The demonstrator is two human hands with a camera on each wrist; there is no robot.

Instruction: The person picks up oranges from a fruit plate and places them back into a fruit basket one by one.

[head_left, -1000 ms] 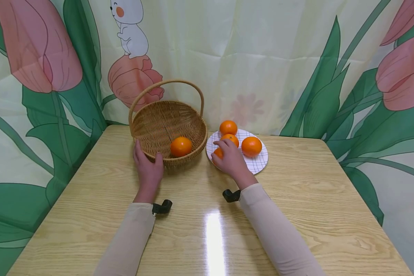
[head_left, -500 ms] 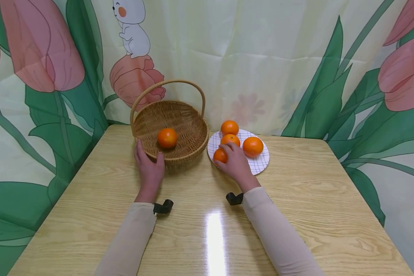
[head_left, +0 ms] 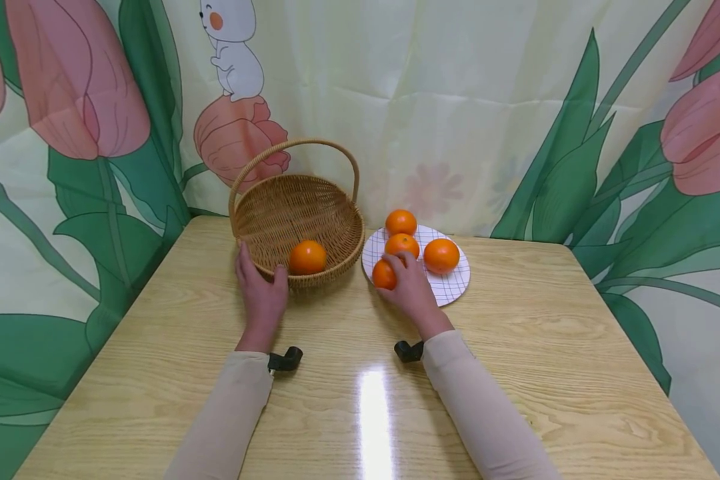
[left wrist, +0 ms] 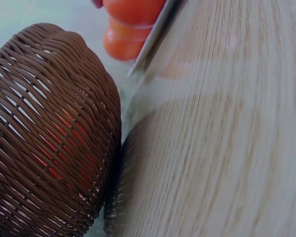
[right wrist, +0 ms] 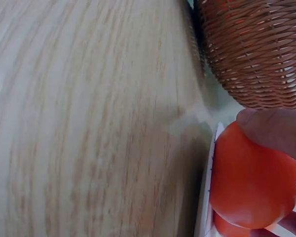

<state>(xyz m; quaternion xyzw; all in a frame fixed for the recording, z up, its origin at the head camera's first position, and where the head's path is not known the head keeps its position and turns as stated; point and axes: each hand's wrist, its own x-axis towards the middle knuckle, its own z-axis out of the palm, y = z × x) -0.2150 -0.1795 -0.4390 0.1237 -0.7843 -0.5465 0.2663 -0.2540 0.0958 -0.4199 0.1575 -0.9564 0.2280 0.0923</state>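
Where the right hand [head_left: 411, 288] grips, it partly hides one orange [head_left: 384, 274].

A pale wooden table with a basket and a plate near its far edge.
The tabletop [head_left: 558, 320] shows light, streaky grain and a glossy finish, with a bright streak of reflected light [head_left: 375, 423] running down its near middle. Directly on it stand a brown woven basket [head_left: 285, 207] with an arched handle, left of centre, and, just beside it on the right, a white plate [head_left: 451, 285] patterned with thin dark grid lines.
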